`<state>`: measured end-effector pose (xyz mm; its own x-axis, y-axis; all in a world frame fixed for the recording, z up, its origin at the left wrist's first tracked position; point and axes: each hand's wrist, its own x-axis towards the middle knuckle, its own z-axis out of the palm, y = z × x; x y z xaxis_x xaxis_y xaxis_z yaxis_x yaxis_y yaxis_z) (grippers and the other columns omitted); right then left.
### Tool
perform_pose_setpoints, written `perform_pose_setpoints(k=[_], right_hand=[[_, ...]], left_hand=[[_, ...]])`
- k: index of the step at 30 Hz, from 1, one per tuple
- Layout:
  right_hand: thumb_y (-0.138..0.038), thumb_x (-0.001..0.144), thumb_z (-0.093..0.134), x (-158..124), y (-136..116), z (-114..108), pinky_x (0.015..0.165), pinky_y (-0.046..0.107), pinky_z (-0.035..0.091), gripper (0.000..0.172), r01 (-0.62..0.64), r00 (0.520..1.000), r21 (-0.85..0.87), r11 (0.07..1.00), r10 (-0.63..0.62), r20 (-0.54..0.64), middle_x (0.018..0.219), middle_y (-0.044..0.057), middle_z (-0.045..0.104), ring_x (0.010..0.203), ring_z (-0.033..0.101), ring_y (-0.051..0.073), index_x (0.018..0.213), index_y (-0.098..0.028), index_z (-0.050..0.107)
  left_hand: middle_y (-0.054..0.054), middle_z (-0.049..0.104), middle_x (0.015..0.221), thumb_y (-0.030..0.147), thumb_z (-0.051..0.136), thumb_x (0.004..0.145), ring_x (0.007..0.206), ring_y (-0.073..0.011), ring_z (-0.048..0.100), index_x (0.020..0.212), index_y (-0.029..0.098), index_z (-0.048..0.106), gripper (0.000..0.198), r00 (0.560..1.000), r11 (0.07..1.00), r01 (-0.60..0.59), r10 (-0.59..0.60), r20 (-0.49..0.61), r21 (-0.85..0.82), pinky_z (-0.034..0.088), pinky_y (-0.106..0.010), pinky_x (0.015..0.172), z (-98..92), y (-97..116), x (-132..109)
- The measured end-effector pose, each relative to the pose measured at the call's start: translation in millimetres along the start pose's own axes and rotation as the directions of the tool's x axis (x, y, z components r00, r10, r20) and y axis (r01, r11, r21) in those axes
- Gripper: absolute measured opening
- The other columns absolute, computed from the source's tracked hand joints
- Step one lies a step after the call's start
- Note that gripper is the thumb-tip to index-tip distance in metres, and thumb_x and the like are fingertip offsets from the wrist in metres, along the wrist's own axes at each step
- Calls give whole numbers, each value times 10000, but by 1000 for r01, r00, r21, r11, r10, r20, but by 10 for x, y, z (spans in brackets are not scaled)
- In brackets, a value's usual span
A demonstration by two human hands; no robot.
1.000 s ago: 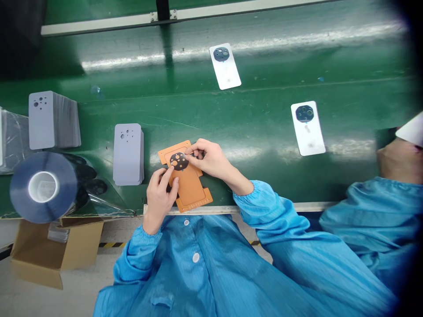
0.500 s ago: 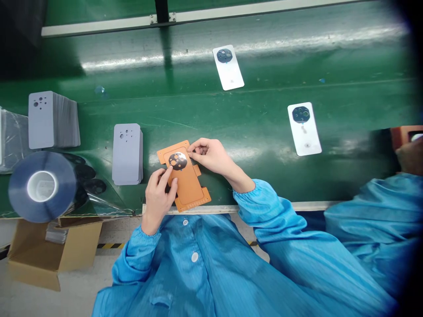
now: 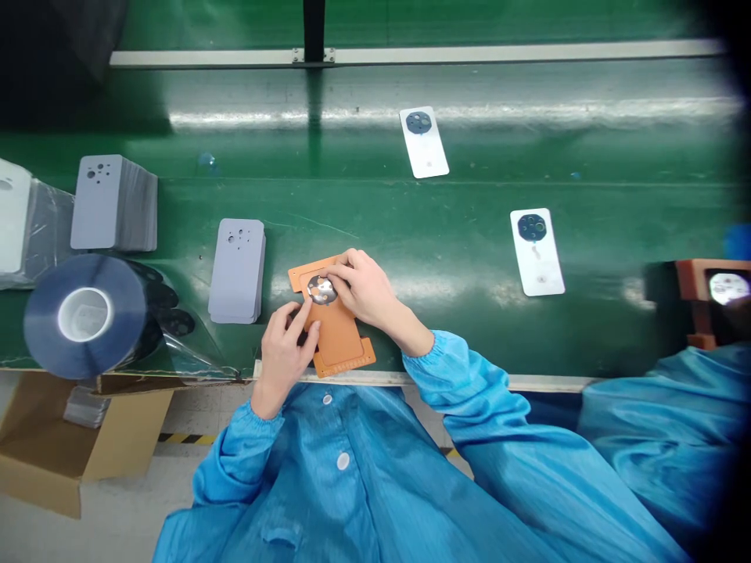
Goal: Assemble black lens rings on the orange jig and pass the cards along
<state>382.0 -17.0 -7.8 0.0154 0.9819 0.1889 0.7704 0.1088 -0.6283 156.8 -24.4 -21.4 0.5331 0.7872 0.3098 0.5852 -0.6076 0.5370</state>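
An orange phone-shaped fixture (image 3: 340, 336) lies slightly tilted at the bench's front edge. On its upper part is a round black film (image 3: 318, 290) with several holes, partly shiny. My left hand (image 3: 285, 344) rests at the fixture's left side with fingers apart, its index fingertip at the film's lower left edge. From the right, my right hand (image 3: 364, 289) reaches over the fixture. Its thumb and index finger are closed in a pinch at the film's upper right edge; the fingers hide part of it.
Left of the fixture stand a short stack of grey phone-shaped sheets (image 3: 236, 274) and a taller stack (image 3: 97, 207). A large film roll (image 3: 44, 320) sits near an open cardboard box (image 3: 123, 438). White back panels (image 3: 428, 152) (image 3: 540, 266) lie to the right. A co-worker's sleeve (image 3: 662, 407) is at far right.
My right hand has moved from the fixture's upper right edge leftward onto the round film. My left hand stays at the fixture's left side. The camera view has shifted slightly.
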Motion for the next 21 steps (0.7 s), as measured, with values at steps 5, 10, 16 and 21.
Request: perform_pose_setpoints(k=[5,10,16,21], right_hand=[[-240,1044,526,105,-49,-40,814,370,484,288,-190,981,151,970,184,54,969,68,617,872,615,209,1063,-222,813],[-252,991,591,203,-34,-91,823,370,486,235,-269,963,304,914,259,76,949,51,676,868,653,204,978,-224,824],[-266,961,598,167,-4,-57,770,355,488,231,-256,959,401,879,283,-7,905,43,693,781,622,182,977,-222,824],[-276,925,663,90,-53,-32,701,345,466,168,-149,982,344,927,180,-58,830,29,635,713,587,170,943,-225,822]], left_hand=[[-135,660,1248,259,624,1023,1101,-235,682,1428,230,648,406,1000,999,-8,8,-17,-34,603,-402,967,-101,37,-68],[-101,703,1158,227,671,984,1033,-217,699,1213,223,747,241,979,999,33,-34,-203,-6,591,-388,956,-534,-39,-110],[-115,666,1183,462,738,920,815,-186,618,1326,177,701,498,854,871,459,-378,-358,175,545,-391,889,-886,-422,50],[-42,662,1039,484,737,907,676,-132,522,1111,197,768,353,814,852,519,-468,-344,70,519,-328,785,-878,-518,78]])
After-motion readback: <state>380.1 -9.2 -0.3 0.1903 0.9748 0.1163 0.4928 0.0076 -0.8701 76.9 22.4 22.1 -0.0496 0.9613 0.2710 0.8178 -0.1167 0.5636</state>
